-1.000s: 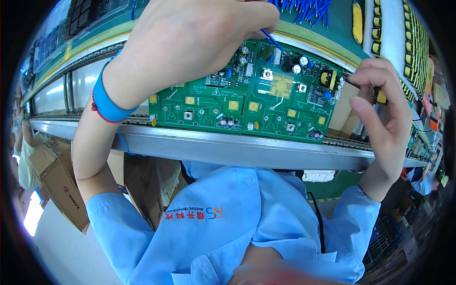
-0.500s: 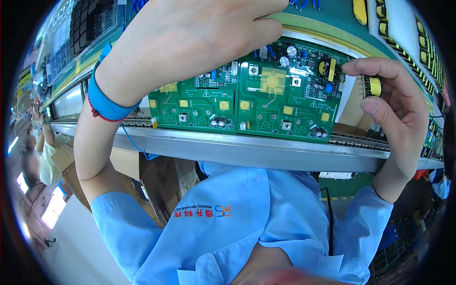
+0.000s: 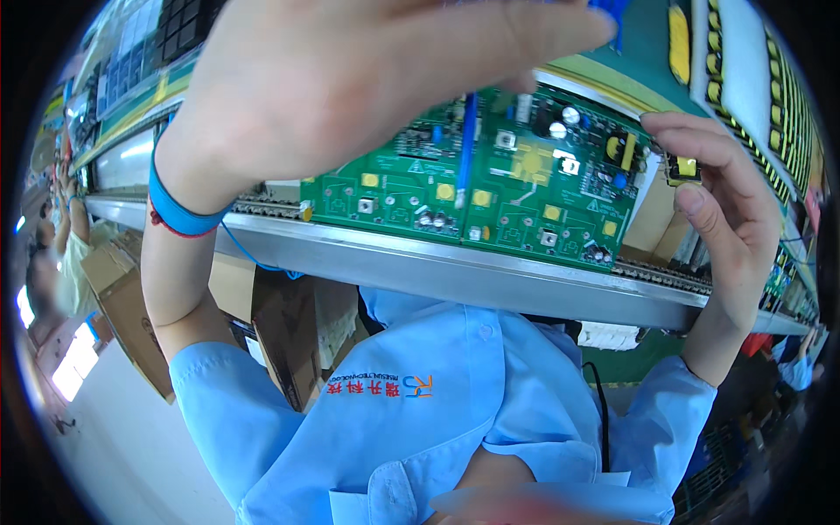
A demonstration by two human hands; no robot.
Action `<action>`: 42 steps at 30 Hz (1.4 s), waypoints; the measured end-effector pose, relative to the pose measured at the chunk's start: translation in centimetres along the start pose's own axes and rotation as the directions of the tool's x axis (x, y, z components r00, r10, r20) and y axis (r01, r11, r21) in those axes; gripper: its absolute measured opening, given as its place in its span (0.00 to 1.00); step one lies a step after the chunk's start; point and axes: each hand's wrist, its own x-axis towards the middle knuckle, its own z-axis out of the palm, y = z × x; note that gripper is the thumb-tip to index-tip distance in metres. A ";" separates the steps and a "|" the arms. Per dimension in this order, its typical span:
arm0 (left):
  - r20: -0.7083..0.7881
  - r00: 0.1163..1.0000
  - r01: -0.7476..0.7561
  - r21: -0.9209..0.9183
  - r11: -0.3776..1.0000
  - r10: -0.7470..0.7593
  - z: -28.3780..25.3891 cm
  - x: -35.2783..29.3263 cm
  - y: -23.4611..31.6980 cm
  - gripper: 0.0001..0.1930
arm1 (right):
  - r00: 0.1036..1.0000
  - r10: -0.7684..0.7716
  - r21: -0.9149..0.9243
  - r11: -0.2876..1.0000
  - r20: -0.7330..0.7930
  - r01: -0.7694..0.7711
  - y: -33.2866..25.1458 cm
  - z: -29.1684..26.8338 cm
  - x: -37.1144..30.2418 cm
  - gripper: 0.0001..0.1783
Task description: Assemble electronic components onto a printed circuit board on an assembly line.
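- Over the green boards point(image 3: 499, 198), in the head view, the left hand point(image 3: 350, 79) is held; whether its fingers are clamped cannot be told.
- Below it, a blue wire point(image 3: 467, 153) is seen above the boards.
- Beside their right end, a yellow-black component point(image 3: 684, 167) is pinched between the right hand's point(image 3: 739, 206) thumb and fingers.

A flat green circuit board point(image 3: 394, 199) sits left of a second flat green circuit board point(image 3: 516, 214), both behind a long silver metal rail point(image 3: 437, 261). The bare left hand point(image 3: 350, 74) is above them. The bare right hand point(image 3: 722, 166) is to their right. Farther back, a long yellow strip point(image 3: 679, 48) lies left of a flat white sheet point(image 3: 739, 74).
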 end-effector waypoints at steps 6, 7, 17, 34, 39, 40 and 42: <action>-0.122 0.967 0.226 -0.010 0.974 -0.225 -1.7 -4.7 -0.3 0.11 | 0.985 -0.074 -0.160 0.982 0.157 0.099 -3.9 4.6 4.9 0.16; -0.158 0.954 0.254 -0.023 0.967 -0.255 -1.6 -5.4 -0.4 0.11 | 0.965 -0.177 -0.256 0.940 0.192 0.223 -4.0 5.7 5.9 0.18; -0.136 0.836 0.505 -0.189 0.843 -0.531 0.4 -10.4 -1.3 0.10 | 0.944 -0.249 -0.688 0.646 0.219 0.330 -3.4 9.9 8.9 0.25; -0.496 0.810 0.180 -0.297 0.938 -0.313 4.5 -9.7 -2.5 0.06 | 0.925 -0.272 -0.756 0.537 0.265 0.374 -4.3 10.8 9.5 0.28; -0.169 0.967 0.215 0.147 0.965 -0.190 3.2 -9.7 -2.3 0.05 | 0.925 -0.271 -0.712 0.591 0.268 0.379 -4.2 10.3 9.5 0.26; -0.163 0.969 0.212 0.150 0.966 -0.188 3.4 -9.6 -2.4 0.05 | 0.942 -0.242 -0.685 0.646 0.234 0.336 -3.9 10.3 9.5 0.26; -0.168 0.973 0.180 0.127 0.976 -0.157 3.8 -9.5 -2.5 0.05 | 0.925 -0.272 -0.682 0.626 0.264 0.379 -3.6 10.4 9.6 0.26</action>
